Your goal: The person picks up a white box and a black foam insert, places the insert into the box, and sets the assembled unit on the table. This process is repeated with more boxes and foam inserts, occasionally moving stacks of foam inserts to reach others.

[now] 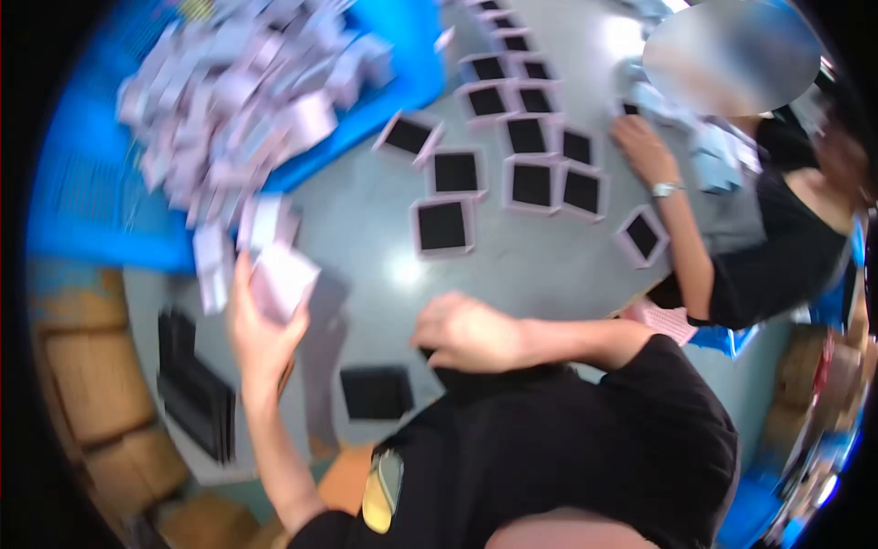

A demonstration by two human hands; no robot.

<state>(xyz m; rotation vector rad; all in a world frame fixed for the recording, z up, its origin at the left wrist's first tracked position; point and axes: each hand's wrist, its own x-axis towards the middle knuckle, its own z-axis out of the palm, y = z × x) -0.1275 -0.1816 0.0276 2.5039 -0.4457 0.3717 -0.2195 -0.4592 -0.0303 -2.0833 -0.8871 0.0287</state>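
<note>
My left hand (pixel 259 328) is closed round a small pale pinkish-white box (pixel 283 279), lifted at the left side of the table. Beside it, more pale boxes (pixel 213 265) lie at the rim of the blue crate. My right hand (pixel 471 334) is over the near table edge with its fingers curled; something dark shows under the fingertips, but I cannot make out what. Between my hands lies a black square pad (pixel 377 392). Further up the table, pale square boxes with black insides (pixel 443 227) stand in uneven rows.
A blue crate (pixel 366 123) heaped with pale boxes (pixel 247 101) occupies the upper left. Stacked black pads (pixel 197 403) stand at the left table edge. At the right, a co-worker's hand (pixel 645 146) rests near the rows, close to a single box (pixel 643 236). Cardboard boxes (pixel 99 384) stand left of the table.
</note>
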